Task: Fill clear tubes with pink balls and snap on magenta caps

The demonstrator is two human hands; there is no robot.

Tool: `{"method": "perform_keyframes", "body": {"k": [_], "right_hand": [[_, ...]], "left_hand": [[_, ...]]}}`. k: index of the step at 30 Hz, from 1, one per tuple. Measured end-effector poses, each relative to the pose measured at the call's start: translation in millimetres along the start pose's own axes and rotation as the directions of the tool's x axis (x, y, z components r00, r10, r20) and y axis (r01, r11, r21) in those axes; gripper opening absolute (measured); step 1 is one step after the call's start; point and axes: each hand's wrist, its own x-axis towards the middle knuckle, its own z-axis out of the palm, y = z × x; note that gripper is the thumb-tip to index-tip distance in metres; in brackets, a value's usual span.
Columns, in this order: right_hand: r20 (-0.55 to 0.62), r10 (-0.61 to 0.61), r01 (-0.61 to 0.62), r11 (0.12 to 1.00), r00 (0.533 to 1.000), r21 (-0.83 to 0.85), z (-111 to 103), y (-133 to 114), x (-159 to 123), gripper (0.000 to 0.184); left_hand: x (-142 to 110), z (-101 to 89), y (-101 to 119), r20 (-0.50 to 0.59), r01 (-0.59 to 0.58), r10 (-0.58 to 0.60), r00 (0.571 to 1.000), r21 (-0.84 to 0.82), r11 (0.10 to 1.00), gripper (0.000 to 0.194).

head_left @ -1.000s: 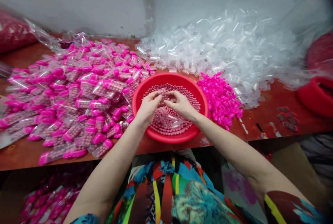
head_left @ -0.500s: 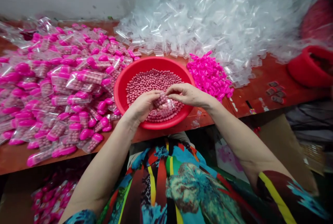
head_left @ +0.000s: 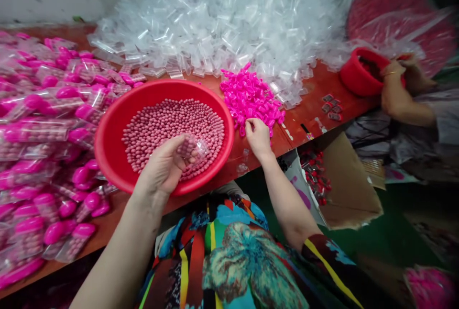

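Over a red basin (head_left: 107, 156) of pink beads (head_left: 158, 127), my left hand (head_left: 161, 165) is closed around a small clear plastic container (head_left: 201, 148) with pink beads in it. It lies tilted, one clear end pointing right. My right hand (head_left: 258, 137) is at the near edge of a heap of bright pink plastic caps (head_left: 247, 96), right of the basin. Its fingers are curled and pinched together against the heap; what is between the fingertips is hidden.
Bead-filled containers with pink caps (head_left: 39, 127) cover the table's left. Clear empty containers (head_left: 215, 27) are heaped at the back. At right, another person's hands (head_left: 394, 72) work at a red bucket (head_left: 358, 72). A cardboard box (head_left: 351, 184) with red pieces stands below the table edge.
My right hand has left the container and moved right to the pink caps. My left hand still holds the container over the beads. The view has swung right, showing another person's hands.
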Motion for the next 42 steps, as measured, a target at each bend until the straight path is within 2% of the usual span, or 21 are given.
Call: {"method": "perform_keyframes", "body": {"k": [2,4,7,9,11,13,14,15,18,22,26,31,33,36,38,42], "right_hand": [[0.066,0.024,-0.023,0.999,0.998,-0.025,10,20,-1,0.016],[0.077,0.026,-0.026,1.0,0.997,-0.001,18,28,-5,0.018],[0.048,0.053,-0.056,0.997,0.997,0.057,20,27,-10,0.028],[0.018,0.078,-0.08,0.978,0.997,0.192,13,19,-9,0.034],[0.055,0.097,-0.111,0.9,0.994,0.423,1,4,-8,0.04],[0.165,0.077,-0.164,0.771,0.983,0.615,-11,-17,-7,0.043],[0.225,0.049,-0.188,0.732,0.973,0.655,-17,-29,-8,0.042],[0.265,0.019,-0.199,0.716,0.964,0.669,-22,-42,-9,0.04],[0.306,-0.075,-0.149,0.748,0.949,0.647,-31,-77,-13,0.034],[0.395,-0.213,-0.101,0.763,0.894,0.639,-25,-109,-19,0.025],[0.322,-0.331,0.107,0.825,0.887,0.555,-15,-123,-24,0.019],[0.216,-0.441,0.291,0.819,0.871,0.495,-13,-123,-24,0.02],[0.188,-0.422,0.284,0.819,0.887,0.499,-12,-121,-23,0.019],[0.178,-0.266,0.111,0.796,0.947,0.595,-8,-119,-24,0.02],[0.185,-0.2,0.04,0.776,0.962,0.63,-5,-121,-27,0.02],[0.113,-0.287,0.175,0.804,0.951,0.568,-4,-128,-32,0.012]], "left_hand": [[2,0.5,-5,0.009,0.006,-0.006,1.0,0.026,1.0,0.007],[5,-0.8,-8,0.016,-0.007,0.007,1.0,0.041,0.999,0.009],[7,-2.8,-8,0.037,-0.035,0.033,0.999,0.051,0.998,0.013],[7,-3.1,-8,0.058,-0.032,0.028,0.998,0.059,0.998,0.017],[6,-2.7,-8,0.085,-0.013,0.007,0.996,0.066,0.998,0.02],[4,-2.4,-9,0.11,0.007,-0.014,0.994,0.062,0.998,0.021],[3,-2.4,-9,0.121,0.016,-0.023,0.992,0.056,0.998,0.021],[3,-2.7,-10,0.129,0.02,-0.026,0.991,0.047,0.999,0.022],[3,-4.9,-13,0.154,0.008,-0.013,0.988,0.033,0.999,0.026],[4,-8.1,-16,0.201,-0.019,0.02,0.979,-0.007,1.0,0.03],[5,-9.8,-18,0.217,-0.053,0.071,0.974,-0.086,0.995,0.031],[5,-11.7,-17,0.217,-0.093,0.112,0.97,-0.097,0.991,0.031],[4,-11.6,-16,0.211,-0.093,0.113,0.971,-0.104,0.99,0.031],[3,-10.4,-16,0.213,-0.079,0.106,0.971,-0.131,0.988,0.032],[3,-9.7,-16,0.228,-0.073,0.103,0.968,-0.138,0.988,0.034],[4,-9.3,-18,0.223,-0.09,0.118,0.968,-0.134,0.987,0.032]]}}
